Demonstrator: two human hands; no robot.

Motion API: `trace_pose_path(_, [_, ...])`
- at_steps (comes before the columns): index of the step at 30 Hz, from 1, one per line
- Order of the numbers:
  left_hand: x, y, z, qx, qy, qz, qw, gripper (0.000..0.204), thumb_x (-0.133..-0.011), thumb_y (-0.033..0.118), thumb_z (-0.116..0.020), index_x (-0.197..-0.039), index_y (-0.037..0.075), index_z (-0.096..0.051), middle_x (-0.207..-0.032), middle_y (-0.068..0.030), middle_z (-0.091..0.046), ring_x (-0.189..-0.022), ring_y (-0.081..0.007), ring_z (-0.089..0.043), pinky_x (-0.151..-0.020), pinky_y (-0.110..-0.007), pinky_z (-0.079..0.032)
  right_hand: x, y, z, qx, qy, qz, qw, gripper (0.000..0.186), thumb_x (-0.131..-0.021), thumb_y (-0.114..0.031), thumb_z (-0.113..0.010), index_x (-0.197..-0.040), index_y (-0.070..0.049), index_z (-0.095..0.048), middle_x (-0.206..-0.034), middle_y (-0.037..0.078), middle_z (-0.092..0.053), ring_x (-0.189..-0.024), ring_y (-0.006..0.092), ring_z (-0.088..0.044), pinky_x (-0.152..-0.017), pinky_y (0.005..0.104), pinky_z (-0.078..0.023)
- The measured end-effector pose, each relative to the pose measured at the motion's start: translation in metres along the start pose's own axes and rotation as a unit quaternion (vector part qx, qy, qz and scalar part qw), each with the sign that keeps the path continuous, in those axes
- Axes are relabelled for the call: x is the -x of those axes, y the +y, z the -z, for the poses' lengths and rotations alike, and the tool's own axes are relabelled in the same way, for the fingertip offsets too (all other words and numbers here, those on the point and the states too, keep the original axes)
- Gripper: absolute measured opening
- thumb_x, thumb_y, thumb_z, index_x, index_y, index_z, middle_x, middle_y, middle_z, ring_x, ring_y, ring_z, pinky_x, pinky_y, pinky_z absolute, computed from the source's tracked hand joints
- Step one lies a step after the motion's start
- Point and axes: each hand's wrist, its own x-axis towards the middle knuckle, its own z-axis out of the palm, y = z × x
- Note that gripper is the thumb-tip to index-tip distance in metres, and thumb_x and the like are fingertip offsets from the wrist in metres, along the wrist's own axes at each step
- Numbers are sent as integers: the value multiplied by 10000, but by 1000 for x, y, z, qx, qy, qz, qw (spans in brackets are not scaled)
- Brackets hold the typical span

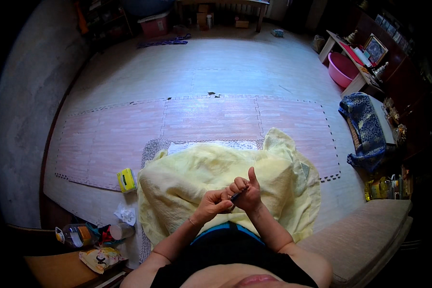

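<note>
Over my lap lies a rumpled pale yellow cloth (197,165), spread wide to both sides. Just above it my two hands meet in front of my waist. My left hand (212,204) pinches a small, narrow dark object (234,197), too small to name, between thumb and fingers. Its tip points at the curled fingers of my right hand (247,192). That hand is closed with the thumb sticking up, and its curled fingers hide whatever may be inside.
A yellow pack (126,180), crumpled white tissue (125,214) and a clear bottle (77,235) lie at the left. On the right stand a brown cushioned seat (365,235), a blue patterned cloth (367,125) and a pink basin (342,70). Interlocking mats (211,117) cover the floor ahead.
</note>
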Motion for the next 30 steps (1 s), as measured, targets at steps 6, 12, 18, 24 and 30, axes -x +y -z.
trace_pose_path(6, [1,0,2,-10,-1,0,1000,319,-742,239,-598,-564,87,-382,-562,51,-347,-540,-54,-284,-480,-198,-232,-1,0,-2,-2,-1,0,1000,572,-804,-574,-182,-507,-96,-286,-503,-6,-235,-538,161,-254,-555,278,-240])
trace_pose_path(12, [1,2,1,-11,3,7,1000,311,-738,232,-603,-568,81,-390,-568,49,-361,-545,-51,-290,-485,-197,-239,-1,0,-1,-11,-10,-4,1000,570,-803,-574,-189,-509,-96,-287,-508,-2,-244,-547,166,-261,-563,283,-247])
trace_pose_path(18, [0,0,1,-7,3,9,1000,311,-737,235,-603,-566,82,-394,-575,47,-372,-555,-55,-299,-495,-196,-246,-1,0,1,-8,-14,-1,1000,566,-805,-570,-192,-514,-96,-295,-511,0,-251,-551,169,-265,-566,286,-249])
trace_pose_path(24, [-1,-18,18,22,22,-40,999,240,-785,223,-534,-652,74,-401,-581,40,-353,-547,-52,-306,-501,-206,-272,1,1,0,-8,19,-2,1000,546,-806,-560,-231,-546,-91,-335,-534,6,-287,-571,164,-289,-570,288,-262])
trace_pose_path(30, [-8,10,18,243,64,-92,964,110,-822,184,-470,-826,74,-464,-670,-3,-431,-548,-73,-329,-480,-203,-290,2,2,6,20,41,-6,999,490,-791,-525,-344,-788,-64,-509,-603,21,-382,-644,163,-371,-658,291,-323])
